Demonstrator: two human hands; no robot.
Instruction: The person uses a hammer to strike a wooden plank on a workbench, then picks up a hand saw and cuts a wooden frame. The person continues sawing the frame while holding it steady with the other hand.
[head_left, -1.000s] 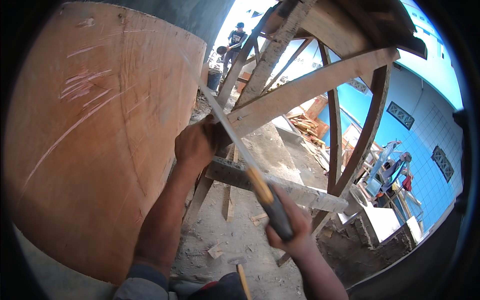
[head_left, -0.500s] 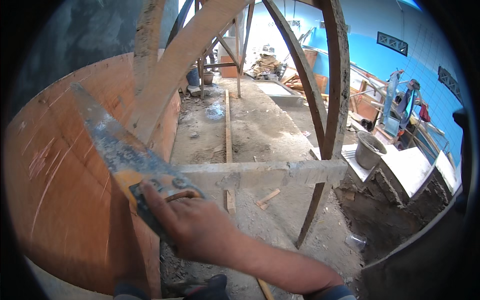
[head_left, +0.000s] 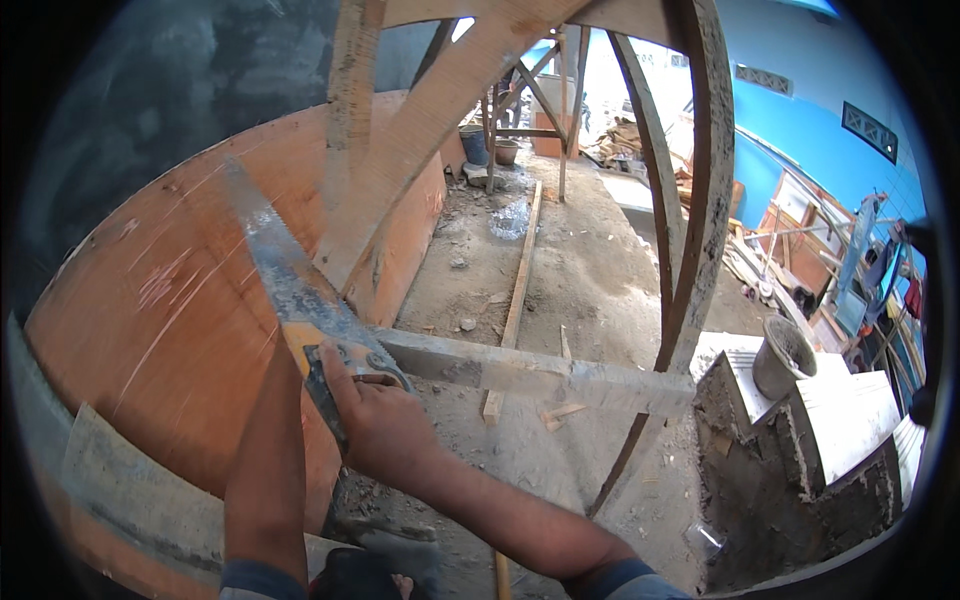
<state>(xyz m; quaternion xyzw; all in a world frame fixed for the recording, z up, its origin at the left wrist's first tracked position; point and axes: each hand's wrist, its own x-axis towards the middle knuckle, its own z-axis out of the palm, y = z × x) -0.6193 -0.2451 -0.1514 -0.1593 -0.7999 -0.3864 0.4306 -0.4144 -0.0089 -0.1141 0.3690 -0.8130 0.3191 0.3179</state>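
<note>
A hand saw (head_left: 290, 270) with a worn blade and a yellow-and-dark handle is gripped in my right hand (head_left: 388, 428). Its blade points up and away to the left, and its toothed edge lies beside the left end of a horizontal wooden crosspiece (head_left: 540, 374). I cannot tell whether the teeth touch the wood. My left forearm (head_left: 266, 470) reaches up in front of a curved-looking plywood sheet (head_left: 150, 310); the left hand is hidden behind the saw. A diagonal wooden brace (head_left: 430, 140) rises just beyond the blade.
Upright timber legs (head_left: 700, 220) stand to the right of the crosspiece. A long wooden strip (head_left: 522, 290) lies on the dirty floor. At right, a bucket (head_left: 784, 358) sits on white-topped steps (head_left: 850, 420) beside a dug-out area. A clear plastic cup (head_left: 703, 541) lies near it.
My left forearm has come into view, reaching up behind the saw. The view has shifted, so the frame and floor appear further right. My right hand still grips the saw.
</note>
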